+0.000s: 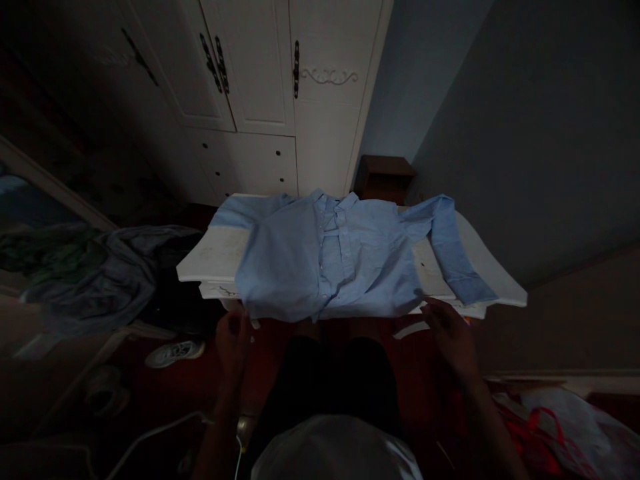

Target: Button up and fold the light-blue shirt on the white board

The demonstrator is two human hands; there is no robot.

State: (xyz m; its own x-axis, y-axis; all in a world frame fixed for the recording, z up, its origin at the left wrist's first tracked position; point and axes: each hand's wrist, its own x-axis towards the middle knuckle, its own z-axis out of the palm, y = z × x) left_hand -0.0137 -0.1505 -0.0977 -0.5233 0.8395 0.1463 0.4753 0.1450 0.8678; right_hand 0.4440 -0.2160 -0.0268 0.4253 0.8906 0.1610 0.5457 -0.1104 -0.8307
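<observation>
A light blue button-up shirt [285, 267] lies spread out, front up, over a white tabletop [220, 253]. Its collar points away from me and its hem hangs over the near edge. The button front is partly open. One sleeve stretches out to the left; the other bends and runs down at the right. My left hand [233, 340] is closed in a pinch at the hem's left corner. At the right corner of the hem, my right hand [450, 333] also pinches the cloth between thumb and fingers. Dim light blurs the fingertips.
Behind stands a white wardrobe [255, 67] with dark handles, beside a small brown cabinet [387, 175]. Piled clothes [120, 273] lie at left, above a sneaker [175, 353] on the red floor. A white cable [150, 433] runs lower left. Bags [550, 427] sit lower right.
</observation>
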